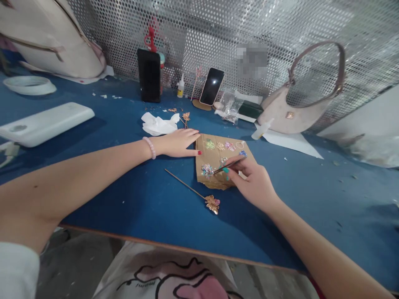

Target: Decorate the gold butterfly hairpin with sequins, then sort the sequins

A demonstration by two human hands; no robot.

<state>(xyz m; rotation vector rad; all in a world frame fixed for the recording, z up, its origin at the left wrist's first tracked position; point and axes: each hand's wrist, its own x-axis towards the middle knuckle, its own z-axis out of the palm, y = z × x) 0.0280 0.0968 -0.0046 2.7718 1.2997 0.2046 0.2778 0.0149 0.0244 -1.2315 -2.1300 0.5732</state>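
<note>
My right hand (pixel 254 178) is closed on dark tweezers (pixel 229 164), whose tips reach a pile of shiny multicoloured rhinestones (pixel 207 170). That pile lies on a piece of brown cardboard (pixel 204 143), along with small heaps of green beads (pixel 210 144), pink beads (pixel 230 145) and blue beads (pixel 242 153). Flat at the cardboard's left edge rests my left hand (pixel 179 143), fingers stretched and nothing in it. In front of the cardboard lies a hairpin (pixel 187 185) with a gold butterfly-like ornament (pixel 213 203) bearing a pink bead. Whether the tweezers pinch a stone is too small to tell.
Behind the hands are crumpled white tissue (pixel 160 123), more gold ornaments (pixel 186 117), two phones (pixel 149 75) and a small glue bottle (pixel 181 86). A white power bank (pixel 46 122) and tape roll (pixel 29 84) lie left; a handbag (pixel 299 108) stands right, near another bottle (pixel 262 129).
</note>
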